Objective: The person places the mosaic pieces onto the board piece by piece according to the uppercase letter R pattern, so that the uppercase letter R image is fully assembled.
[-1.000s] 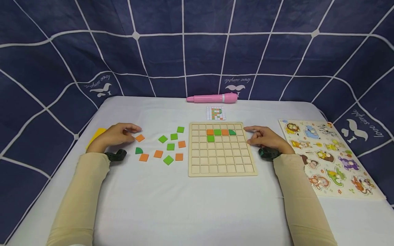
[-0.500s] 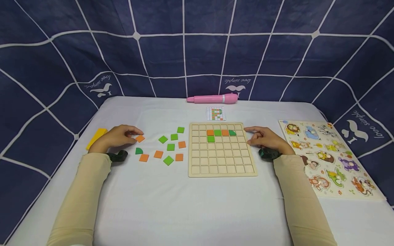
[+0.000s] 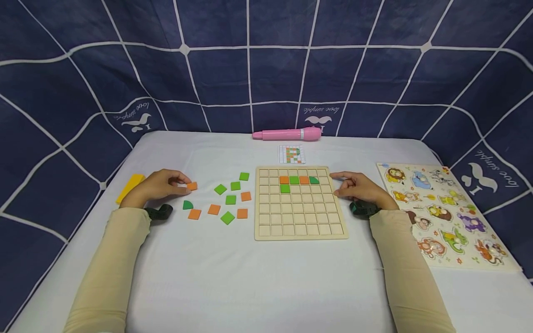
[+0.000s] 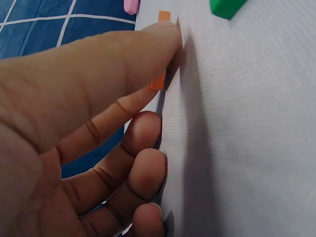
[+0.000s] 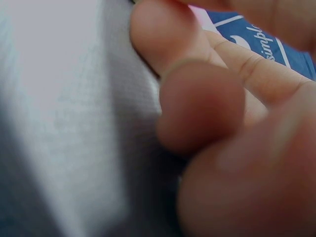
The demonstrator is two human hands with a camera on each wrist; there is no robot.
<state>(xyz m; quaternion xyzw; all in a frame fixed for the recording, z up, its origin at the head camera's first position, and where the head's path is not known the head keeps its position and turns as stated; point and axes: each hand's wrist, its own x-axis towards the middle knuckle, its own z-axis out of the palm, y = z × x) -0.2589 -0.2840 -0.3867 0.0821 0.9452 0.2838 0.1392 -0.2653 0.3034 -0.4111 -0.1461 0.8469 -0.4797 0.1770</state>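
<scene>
At the left of the head view, my left hand point(image 3: 157, 186) pinches an orange square tile point(image 3: 192, 186) between thumb and index finger. The tile stands on edge in the left wrist view point(image 4: 157, 83), close to the white cloth, partly hidden by the thumb. My right hand point(image 3: 361, 188) rests at the right edge of a wooden grid board point(image 3: 300, 218), index finger and thumb touching its rim. Along one upper row of the board lie orange and green squares point(image 3: 294, 180) and a dark green quarter-round tile point(image 3: 314, 180). One more green square point(image 3: 285, 188) sits below them.
Loose orange and green tiles point(image 3: 231, 200) and a dark green quarter-round piece point(image 3: 188, 205) lie left of the board. Behind it are a pattern card point(image 3: 292, 154) and a pink pen point(image 3: 286, 134). An animal puzzle point(image 3: 451, 208) lies right, a yellow block point(image 3: 130, 187) left.
My left hand has moved slightly right and pinched the orange square tile, which has shifted and turned. My right hand has stayed at the board's edge.
</scene>
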